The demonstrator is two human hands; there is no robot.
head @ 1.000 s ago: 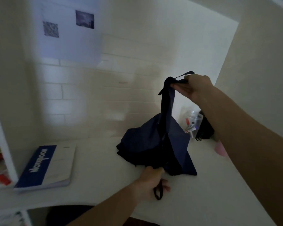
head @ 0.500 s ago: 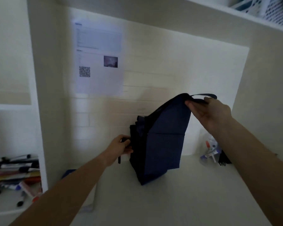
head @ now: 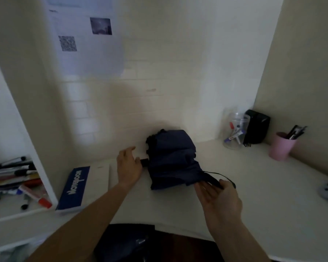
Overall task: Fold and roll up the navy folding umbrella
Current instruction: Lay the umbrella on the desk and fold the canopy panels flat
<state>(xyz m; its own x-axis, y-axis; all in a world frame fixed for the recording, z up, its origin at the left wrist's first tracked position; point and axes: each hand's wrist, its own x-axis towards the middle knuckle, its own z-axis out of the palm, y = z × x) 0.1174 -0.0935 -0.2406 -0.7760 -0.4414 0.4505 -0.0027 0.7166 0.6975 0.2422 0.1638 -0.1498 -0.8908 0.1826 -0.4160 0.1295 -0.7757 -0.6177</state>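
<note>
The navy umbrella [head: 171,159] lies bunched on the table [head: 254,195], mid-frame. The left hand [head: 129,167] rests spread by its handle; the right hand [head: 219,195] pinches the strap. Next, I think: wrap it tight.

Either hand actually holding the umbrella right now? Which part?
The right hand holds the navy umbrella by its strap end. The left hand is open at the black handle; contact unclear.

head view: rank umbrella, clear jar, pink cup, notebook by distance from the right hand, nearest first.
From the right hand:
1. Navy umbrella, touching the fingers, just left of it.
2. Clear jar, back right on the desk.
3. Pink cup, farther right.
4. Notebook, far left, beyond the left hand.
</note>
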